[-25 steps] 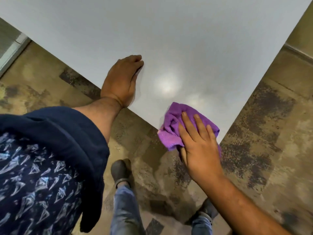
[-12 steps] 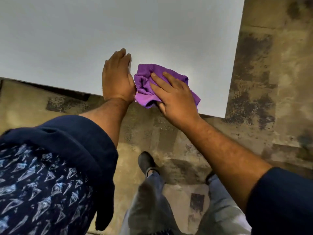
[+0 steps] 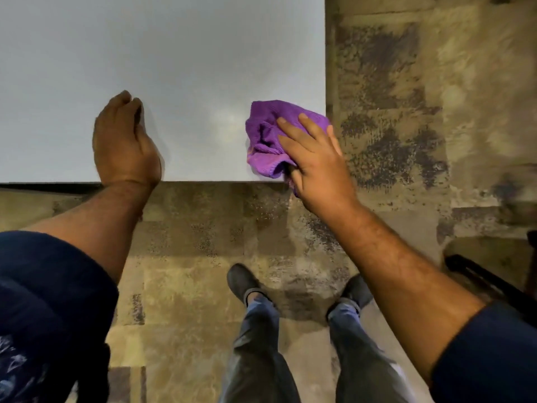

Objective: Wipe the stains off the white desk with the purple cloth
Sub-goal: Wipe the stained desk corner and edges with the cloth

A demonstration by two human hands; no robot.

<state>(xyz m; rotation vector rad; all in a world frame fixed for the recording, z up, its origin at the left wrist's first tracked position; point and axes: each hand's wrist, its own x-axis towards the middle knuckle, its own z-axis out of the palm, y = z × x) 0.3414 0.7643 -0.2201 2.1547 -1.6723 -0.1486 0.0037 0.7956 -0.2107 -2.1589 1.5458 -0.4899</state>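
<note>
The white desk [image 3: 162, 53] fills the upper left, with its near edge running across the middle and its right corner near my right hand. A crumpled purple cloth [image 3: 266, 135] lies on that near right corner. My right hand [image 3: 312, 161] presses down on the cloth, fingers spread over it and thumb tucked under its near fold. My left hand [image 3: 123, 144] rests flat on the desk at the near edge, to the left of the cloth and apart from it, holding nothing. I see no distinct stains on the desk, only a faint sheen beside the cloth.
Mottled brown and tan carpet [image 3: 406, 112] lies right of and below the desk. My legs and dark shoes [image 3: 241, 279] stand below the desk edge. A dark chair part [image 3: 476, 274] shows at the right edge.
The cloth and my right hand have slid right, from beside my left hand to the desk's near right corner. The view has also turned so the desk edge runs level.
</note>
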